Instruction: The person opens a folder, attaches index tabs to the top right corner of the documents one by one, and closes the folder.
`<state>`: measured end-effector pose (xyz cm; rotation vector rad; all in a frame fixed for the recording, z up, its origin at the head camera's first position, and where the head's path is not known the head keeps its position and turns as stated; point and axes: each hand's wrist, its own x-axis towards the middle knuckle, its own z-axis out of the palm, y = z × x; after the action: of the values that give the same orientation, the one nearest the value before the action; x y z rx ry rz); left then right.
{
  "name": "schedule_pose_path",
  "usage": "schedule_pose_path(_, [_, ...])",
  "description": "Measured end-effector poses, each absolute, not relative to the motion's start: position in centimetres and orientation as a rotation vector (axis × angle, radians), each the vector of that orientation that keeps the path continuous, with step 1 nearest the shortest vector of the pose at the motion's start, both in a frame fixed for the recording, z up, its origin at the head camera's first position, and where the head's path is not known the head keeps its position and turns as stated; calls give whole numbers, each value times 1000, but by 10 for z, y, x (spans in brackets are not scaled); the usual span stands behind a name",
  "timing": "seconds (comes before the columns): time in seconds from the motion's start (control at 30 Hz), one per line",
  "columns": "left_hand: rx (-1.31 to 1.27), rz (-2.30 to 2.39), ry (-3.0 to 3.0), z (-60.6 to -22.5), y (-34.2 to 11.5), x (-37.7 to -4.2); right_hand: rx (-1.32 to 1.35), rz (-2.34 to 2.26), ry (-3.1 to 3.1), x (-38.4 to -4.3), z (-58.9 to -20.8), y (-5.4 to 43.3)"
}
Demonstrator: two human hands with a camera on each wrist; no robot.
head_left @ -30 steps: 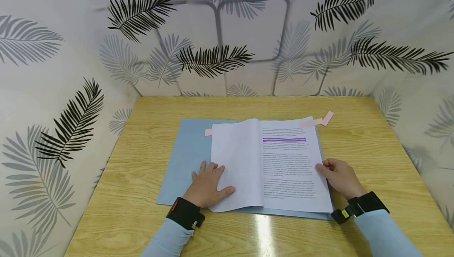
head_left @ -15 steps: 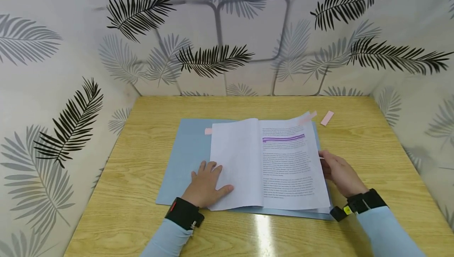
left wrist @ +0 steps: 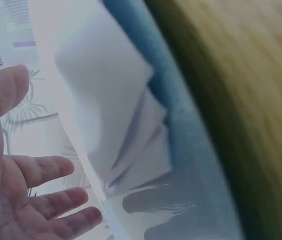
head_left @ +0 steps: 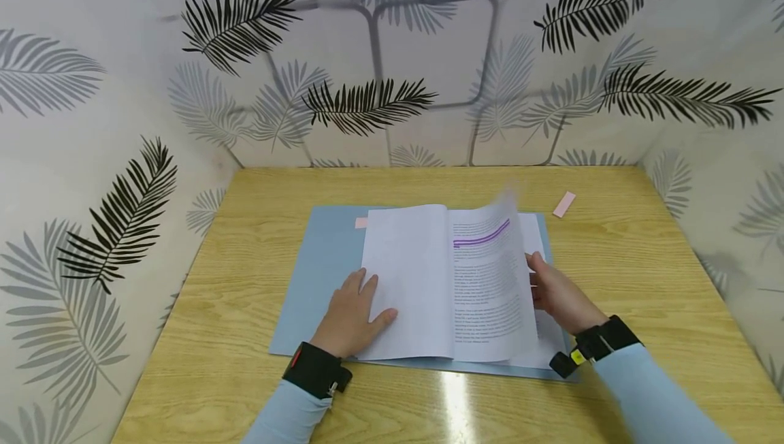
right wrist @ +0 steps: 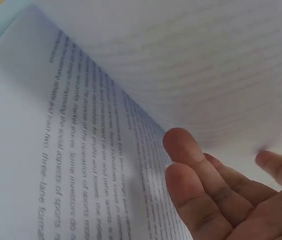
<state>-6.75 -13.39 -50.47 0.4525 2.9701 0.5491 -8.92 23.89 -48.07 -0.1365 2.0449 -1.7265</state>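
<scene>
An open document (head_left: pixel 404 280) of printed sheets lies in a light blue folder (head_left: pixel 315 267). My left hand (head_left: pixel 350 316) rests with fingers spread at the left page's lower edge; its straight fingers also show in the left wrist view beside several page corners (left wrist: pixel 126 125). A right-hand page (head_left: pixel 486 287) with purple highlighter lines is lifted and curves leftward, its outer edge blurred. My right hand (head_left: pixel 563 297) is at that edge, fingers partly behind it. In the right wrist view its relaxed fingers are apart, the thumb touching the raised page's underside, above another printed sheet (right wrist: pixel 26 145).
A loose pink sticky tab (head_left: pixel 564 204) lies on the wooden table (head_left: pixel 625 240) beyond the folder's right corner. Another pink tab (head_left: pixel 361 223) sticks out at the left page's upper edge. Leaf-patterned cloth (head_left: pixel 429 49) stands around the table's back and sides.
My right hand has gone from pinching the right page's edge to pushing it up and leftward, uncovering the sheet beneath. My left hand has shifted slightly, staying on the left page.
</scene>
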Motion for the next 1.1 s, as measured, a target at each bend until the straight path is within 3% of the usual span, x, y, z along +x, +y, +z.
schedule_pose_path(0.5, [445, 659, 2995, -495, -139, -76, -498, -1321, 2398, -84, -495, 176])
schedule_pose_path(0.77, [319, 780, 3035, -490, -157, -84, -772, -1024, 2586, -84, -504, 157])
schedule_pose_path(1.1, [242, 829, 2952, -494, -158, -86, -778, -795, 2728, -81, -511, 140])
